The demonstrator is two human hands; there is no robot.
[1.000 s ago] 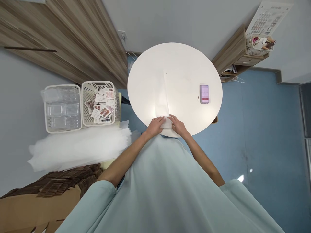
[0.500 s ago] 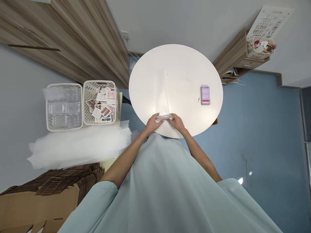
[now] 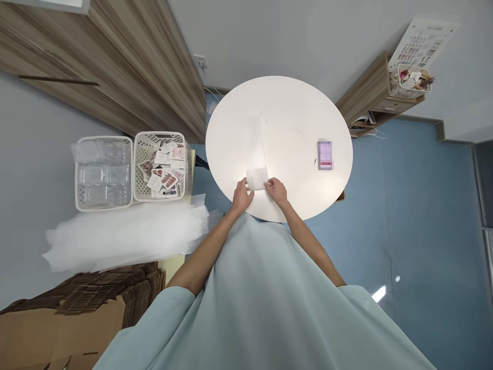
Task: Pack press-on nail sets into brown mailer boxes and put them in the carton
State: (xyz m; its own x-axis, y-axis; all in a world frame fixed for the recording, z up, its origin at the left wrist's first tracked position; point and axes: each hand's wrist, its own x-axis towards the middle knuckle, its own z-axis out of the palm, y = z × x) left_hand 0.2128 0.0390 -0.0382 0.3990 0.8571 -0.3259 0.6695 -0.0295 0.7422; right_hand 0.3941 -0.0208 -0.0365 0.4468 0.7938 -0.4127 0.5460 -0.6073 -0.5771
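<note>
Nearest on my feed, the left hand [image 3: 242, 198] and right hand [image 3: 277, 191] are pinching opposite edges of a whitish packet [image 3: 257, 179], which is near the table [image 3: 300, 113]'s front edge. I've got a thin white sheet [image 3: 254, 141] stretching away behind it, a pixelated purple box [image 3: 325, 155] off right, then a wall socket [image 3: 201, 62] way back.

Grey wall [image 3: 269, 36] with socket [image 3: 200, 61], blue floor [image 3: 423, 205] with bright light patch [image 3: 379, 294], wood-grain cabinet [image 3: 127, 61] at left, wood-grain drawer unit [image 3: 370, 82] at right, white round-edged worktop [image 3: 296, 118] between.
</note>
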